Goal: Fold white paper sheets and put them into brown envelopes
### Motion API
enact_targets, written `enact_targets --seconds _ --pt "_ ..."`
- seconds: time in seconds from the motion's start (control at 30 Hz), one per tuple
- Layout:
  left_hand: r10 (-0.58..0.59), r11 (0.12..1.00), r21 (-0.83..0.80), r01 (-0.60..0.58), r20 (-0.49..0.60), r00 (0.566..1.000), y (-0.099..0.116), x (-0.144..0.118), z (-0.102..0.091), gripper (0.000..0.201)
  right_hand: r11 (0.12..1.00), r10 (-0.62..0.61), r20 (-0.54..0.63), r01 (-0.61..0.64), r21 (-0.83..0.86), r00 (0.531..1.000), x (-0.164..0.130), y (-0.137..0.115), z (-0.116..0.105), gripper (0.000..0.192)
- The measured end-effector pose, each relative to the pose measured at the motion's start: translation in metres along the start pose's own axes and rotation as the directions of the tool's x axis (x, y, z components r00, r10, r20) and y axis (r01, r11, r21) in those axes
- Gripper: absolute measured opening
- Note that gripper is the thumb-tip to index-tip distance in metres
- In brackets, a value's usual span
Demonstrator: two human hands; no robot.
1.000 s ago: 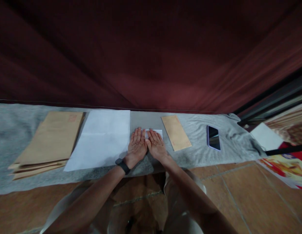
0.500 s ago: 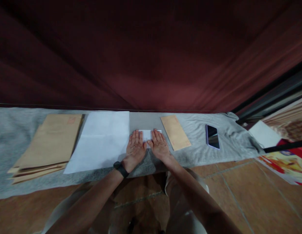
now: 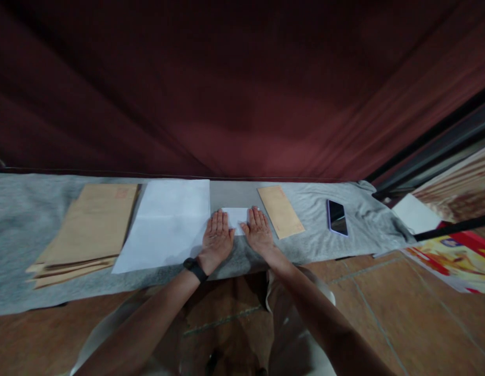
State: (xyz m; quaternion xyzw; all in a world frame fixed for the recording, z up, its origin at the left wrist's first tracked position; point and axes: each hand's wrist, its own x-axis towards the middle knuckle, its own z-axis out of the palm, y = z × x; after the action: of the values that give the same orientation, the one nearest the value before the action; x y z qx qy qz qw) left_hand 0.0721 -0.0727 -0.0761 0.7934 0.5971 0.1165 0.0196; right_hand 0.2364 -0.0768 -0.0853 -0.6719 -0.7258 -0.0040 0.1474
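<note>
Hands lie flat, fingers spread: left hand (image 3: 216,239) and right hand (image 3: 260,232) press either end of a small folded white paper (image 3: 235,216), grasping nothing, on grey felt-like cloth (image 3: 336,245) between white sheets (image 3: 166,223) and a tan envelope (image 3: 280,211).

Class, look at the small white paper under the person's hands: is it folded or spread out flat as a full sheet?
Folded. The small white paper is far smaller than the full white sheet beside it, and the left hand and right hand press flat on its ends.
</note>
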Motion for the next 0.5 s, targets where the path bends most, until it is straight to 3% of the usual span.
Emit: enact_targets --seconds 0.27,0.5 --pt "-0.011 1.0 -0.003 0.011 -0.035 0.999 -0.0016 -0.0048 -0.0017 0.061 0.999 0.043 -0.004 -0.043 -0.015 0.999 -0.0019 -0.0009 0.0024 0.067" --pt "0.059 0.998 -0.005 -0.06 -0.09 0.994 -0.0038 -0.0075 -0.0035 0.061 0.999 0.053 0.01 -0.053 0.001 0.999 -0.0014 -0.0004 0.0029 0.067"
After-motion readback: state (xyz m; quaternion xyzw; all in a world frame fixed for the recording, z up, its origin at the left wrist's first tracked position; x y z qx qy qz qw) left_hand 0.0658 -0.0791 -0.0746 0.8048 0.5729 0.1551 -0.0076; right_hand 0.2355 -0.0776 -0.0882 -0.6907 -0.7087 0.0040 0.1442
